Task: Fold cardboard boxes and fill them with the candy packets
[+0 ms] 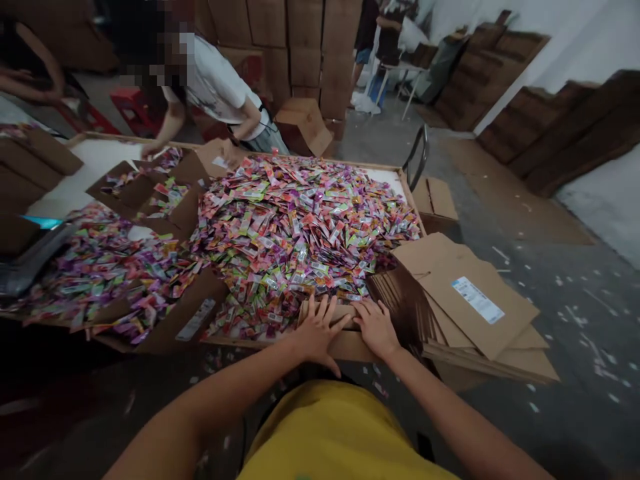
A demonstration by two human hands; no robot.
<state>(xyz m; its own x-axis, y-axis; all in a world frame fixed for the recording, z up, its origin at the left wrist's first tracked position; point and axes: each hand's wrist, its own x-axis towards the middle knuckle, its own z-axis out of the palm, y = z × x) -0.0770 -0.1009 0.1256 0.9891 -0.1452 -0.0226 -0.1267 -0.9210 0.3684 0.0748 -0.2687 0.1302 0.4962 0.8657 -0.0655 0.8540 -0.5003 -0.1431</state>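
Observation:
Both of my hands rest on a small brown cardboard piece (327,311) at the table's near edge. My left hand (318,333) lies on its left part with the fingers spread. On the right part lies my right hand (376,327), its fingers stretched out flat. Just beyond them a large heap of small colourful packets (300,227) covers the table. Beside my right hand stand folded cardboard sheets, and a flat cardboard piece with a white label (470,300) tops the stack.
Open cartons with packets stand at the left, one at the near edge (173,320) and one farther back (183,217). A person in a white shirt (215,77) leans over the far side. A chair back (420,157) rises behind the table's right corner.

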